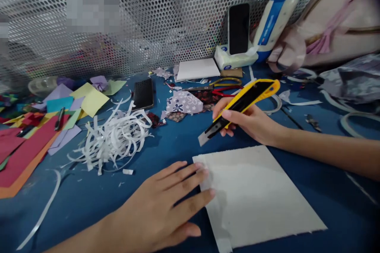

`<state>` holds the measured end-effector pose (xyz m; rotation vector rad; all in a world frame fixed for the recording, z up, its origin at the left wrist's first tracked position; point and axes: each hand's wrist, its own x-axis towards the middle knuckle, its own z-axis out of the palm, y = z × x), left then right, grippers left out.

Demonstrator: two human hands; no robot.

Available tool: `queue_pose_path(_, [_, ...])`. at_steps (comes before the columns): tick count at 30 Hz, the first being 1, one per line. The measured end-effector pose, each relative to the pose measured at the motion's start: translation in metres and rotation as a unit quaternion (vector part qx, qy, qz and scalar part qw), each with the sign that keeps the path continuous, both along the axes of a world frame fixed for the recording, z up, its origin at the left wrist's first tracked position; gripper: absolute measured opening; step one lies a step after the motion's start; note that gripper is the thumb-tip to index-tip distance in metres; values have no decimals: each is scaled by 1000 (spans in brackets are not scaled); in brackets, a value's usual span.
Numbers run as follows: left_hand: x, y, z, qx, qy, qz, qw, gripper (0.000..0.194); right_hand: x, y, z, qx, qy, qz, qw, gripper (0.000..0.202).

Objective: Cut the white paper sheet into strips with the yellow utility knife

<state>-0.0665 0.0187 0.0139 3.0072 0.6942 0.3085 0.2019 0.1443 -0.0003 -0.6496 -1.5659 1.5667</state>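
My right hand is closed round a yellow and black utility knife. Its blade is out and points down to the left, just above the far left corner of a white board. The board lies flat on the blue table, with a strip of paler material along its left edge. My left hand has its fingers spread, and the fingertips rest on that left edge. Left of the board sits a tangled heap of thin white paper strips.
Coloured paper sheets cover the left side. Behind lie a black phone, patterned fabric scraps and yellow-handled scissors. Another phone leans upright on a tissue pack before a perforated metal screen. A bag stands back right.
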Motion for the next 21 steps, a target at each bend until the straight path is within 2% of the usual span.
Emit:
queue_pose_path(3, [-2,2,-2,-2,10,-11,1000,56,5,-4,-2,16,-27,41,999,18])
queue_pose_path(7, [-6,4,-12,38,-5,-18,999,51,9,-5,-1,8,-45,68,997,16])
queue_pose_path(13, [-5,4,-20,49,7,51,997,42,9,0,-4,-26,-55,60,996,12])
queue_pose_path(18, [-3,9,-19,65,20,49,997,42,11,2,-4,-20,-88,56,994,11])
queue_pose_path(21, [-5,11,-23,69,10,43,997,44,13,2,-3,-6,-111,47,993,12])
